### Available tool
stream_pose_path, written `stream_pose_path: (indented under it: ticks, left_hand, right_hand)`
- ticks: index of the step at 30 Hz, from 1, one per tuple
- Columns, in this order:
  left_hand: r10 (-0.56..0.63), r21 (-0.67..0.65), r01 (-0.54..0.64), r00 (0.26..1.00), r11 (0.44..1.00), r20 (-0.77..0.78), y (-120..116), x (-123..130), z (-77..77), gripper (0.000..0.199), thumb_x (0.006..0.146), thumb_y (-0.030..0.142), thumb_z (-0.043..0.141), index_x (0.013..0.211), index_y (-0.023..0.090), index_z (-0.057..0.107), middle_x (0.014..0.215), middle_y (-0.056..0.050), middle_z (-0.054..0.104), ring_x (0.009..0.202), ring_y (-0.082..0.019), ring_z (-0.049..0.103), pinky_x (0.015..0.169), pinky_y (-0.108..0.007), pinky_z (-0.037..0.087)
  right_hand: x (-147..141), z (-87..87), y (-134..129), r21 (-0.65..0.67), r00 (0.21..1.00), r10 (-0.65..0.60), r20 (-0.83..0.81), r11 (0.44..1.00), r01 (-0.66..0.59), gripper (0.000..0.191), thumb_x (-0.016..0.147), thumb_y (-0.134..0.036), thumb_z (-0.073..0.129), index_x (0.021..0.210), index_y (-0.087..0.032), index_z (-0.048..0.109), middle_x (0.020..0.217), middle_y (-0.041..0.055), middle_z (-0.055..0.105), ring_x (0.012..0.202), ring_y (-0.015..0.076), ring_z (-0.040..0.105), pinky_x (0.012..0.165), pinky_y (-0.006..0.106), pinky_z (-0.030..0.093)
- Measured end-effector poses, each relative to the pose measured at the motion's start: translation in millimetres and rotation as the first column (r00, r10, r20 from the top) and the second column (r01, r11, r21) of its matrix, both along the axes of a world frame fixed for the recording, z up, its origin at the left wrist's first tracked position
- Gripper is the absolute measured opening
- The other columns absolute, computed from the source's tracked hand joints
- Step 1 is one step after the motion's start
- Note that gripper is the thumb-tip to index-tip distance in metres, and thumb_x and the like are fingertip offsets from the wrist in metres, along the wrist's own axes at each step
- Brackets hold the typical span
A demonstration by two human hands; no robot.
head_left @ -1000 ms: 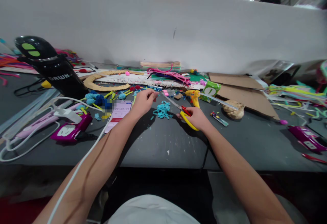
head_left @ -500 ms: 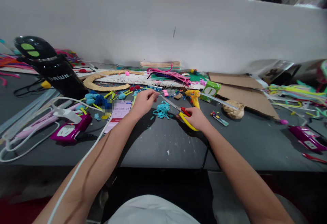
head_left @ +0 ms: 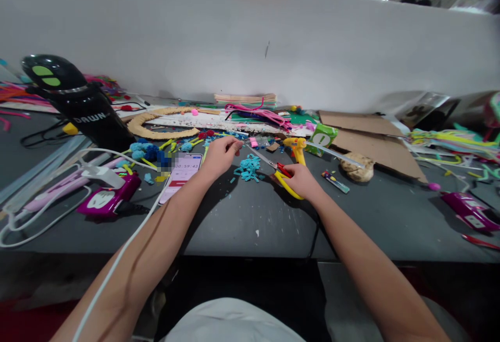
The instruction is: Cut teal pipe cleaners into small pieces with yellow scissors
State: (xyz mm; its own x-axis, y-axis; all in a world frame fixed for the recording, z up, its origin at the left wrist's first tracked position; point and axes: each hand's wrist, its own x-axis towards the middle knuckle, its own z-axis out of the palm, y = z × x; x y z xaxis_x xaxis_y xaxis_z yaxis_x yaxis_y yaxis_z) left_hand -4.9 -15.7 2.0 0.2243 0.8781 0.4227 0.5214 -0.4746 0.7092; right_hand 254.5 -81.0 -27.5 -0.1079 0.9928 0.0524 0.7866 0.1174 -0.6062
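Note:
Yellow-handled scissors (head_left: 287, 183) with a red part at the pivot are in my right hand (head_left: 300, 179), their blades pointing up and left. My left hand (head_left: 223, 155) is pinched closed near the blade tips; whatever lies between its fingertips is too small to make out. Just below the blades, between my two hands, lies a small pile of cut light-blue pieces (head_left: 249, 167) on the grey table (head_left: 250, 222).
A phone (head_left: 182, 175) with a running timer lies by my left forearm. Behind my right hand are a yellow glue gun (head_left: 297, 147) and a green packet (head_left: 322, 138). A black bottle (head_left: 86, 108) stands left; cardboard (head_left: 375, 149) lies right.
The scissors' blades and yellow handles have shifted very slightly. My left hand looks unmoved.

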Motion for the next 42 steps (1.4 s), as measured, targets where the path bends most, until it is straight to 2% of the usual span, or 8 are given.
stream_pose_path:
  ticks: [7, 13, 18, 26, 30, 35, 39, 42]
  left_hand:
    - [0.01, -0.025, -0.01, 1.0, 1.0, 0.011, -2.2, 1.4, 1.8, 0.041, 0.092, 0.047, 0.047, 0.067, 0.017, 0.062, 0.063, -0.002, 0.064, 0.058, -0.014, 0.053, 0.06, -0.028, 0.038]
    - [0.012, 0.016, -0.012, 1.0, 1.0, -0.003, -0.8, 2.9, 0.3, 0.049, 0.095, 0.049, 0.039, 0.061, 0.018, 0.055, 0.061, -0.002, 0.06, 0.062, -0.015, 0.055, 0.063, -0.029, 0.038]
    - [-0.002, -0.001, 0.002, 1.0, 1.0, -0.007, -0.6, 3.0, -1.1, 0.047, 0.096, 0.049, 0.039, 0.063, 0.018, 0.054, 0.062, -0.002, 0.06, 0.062, -0.015, 0.054, 0.063, -0.029, 0.037]
    - [0.003, -0.008, -0.003, 1.0, 1.0, 0.003, 0.7, 1.9, -0.6, 0.041, 0.094, 0.046, 0.044, 0.068, 0.018, 0.059, 0.066, -0.002, 0.063, 0.062, -0.015, 0.054, 0.063, -0.029, 0.038]
    - [0.038, 0.021, -0.035, 0.989, 0.999, -0.144, 6.1, -9.8, 0.9, 0.041, 0.092, 0.044, 0.046, 0.064, 0.018, 0.059, 0.063, -0.003, 0.063, 0.06, -0.016, 0.052, 0.06, -0.029, 0.034]
    - [0.102, 0.007, -0.109, 0.903, 0.994, -0.417, 16.4, -29.7, -2.7, 0.034, 0.088, 0.042, 0.051, 0.071, 0.019, 0.07, 0.068, -0.006, 0.068, 0.063, -0.019, 0.056, 0.062, -0.03, 0.035]
    - [0.105, -0.06, -0.153, 0.866, 0.986, -0.488, 22.3, -35.9, -8.5, 0.029, 0.084, 0.039, 0.055, 0.083, 0.019, 0.076, 0.08, -0.009, 0.074, 0.075, -0.023, 0.064, 0.068, -0.03, 0.04]
    - [0.093, -0.079, -0.15, 0.867, 0.985, -0.489, 20.8, -36.5, -4.9, 0.027, 0.082, 0.035, 0.056, 0.089, 0.019, 0.077, 0.09, -0.01, 0.075, 0.083, -0.024, 0.066, 0.073, -0.031, 0.044]
  right_hand:
    - [0.0, -1.9, -1.6, -0.026, 0.998, -0.017, -0.065, 1.0, 0.016, 0.043, 0.071, -0.058, 0.068, 0.069, -0.015, 0.068, 0.057, 0.0022, 0.054, 0.055, 0.0147, 0.045, 0.049, 0.026, 0.031]
    - [0.0, -2.2, -0.4, -0.019, 0.998, -0.014, -0.055, 1.0, 0.013, 0.046, 0.073, -0.061, 0.066, 0.068, -0.015, 0.065, 0.058, 0.0001, 0.05, 0.055, 0.0126, 0.04, 0.051, 0.026, 0.03]
    - [-0.2, -0.7, -0.6, -0.004, 1.0, -0.006, -0.02, 1.0, 0.006, 0.048, 0.073, -0.063, 0.064, 0.065, -0.016, 0.062, 0.057, -0.002, 0.044, 0.055, 0.0114, 0.037, 0.051, 0.025, 0.027]
    - [0.3, -2.3, 0.1, -0.006, 1.0, 0.018, -0.025, 1.0, -0.019, 0.046, 0.074, -0.061, 0.063, 0.066, -0.016, 0.064, 0.058, -0.0015, 0.047, 0.055, 0.0117, 0.039, 0.052, 0.025, 0.029]
    - [0.6, -3.2, 0.4, -0.003, 1.0, 0.004, -0.019, 1.0, -0.005, 0.046, 0.074, -0.062, 0.063, 0.067, -0.016, 0.064, 0.058, -0.0007, 0.049, 0.056, 0.0121, 0.04, 0.051, 0.025, 0.029]
    - [-0.1, -3.0, -0.2, -0.026, 1.0, -0.01, -0.02, 1.0, 0.01, 0.046, 0.071, -0.061, 0.065, 0.069, -0.015, 0.066, 0.059, -0.0001, 0.049, 0.056, 0.0122, 0.041, 0.05, 0.025, 0.029]
    - [-0.7, -2.6, -0.2, -0.029, 1.0, -0.012, -0.018, 0.999, 0.012, 0.046, 0.071, -0.061, 0.065, 0.066, -0.016, 0.064, 0.058, 0.0007, 0.05, 0.055, 0.0126, 0.042, 0.049, 0.026, 0.028]
    - [-0.8, -3.3, 0.2, -0.028, 1.0, -0.013, -0.013, 1.0, 0.012, 0.046, 0.072, -0.061, 0.065, 0.066, -0.016, 0.063, 0.058, 0.0011, 0.051, 0.055, 0.013, 0.042, 0.049, 0.026, 0.027]
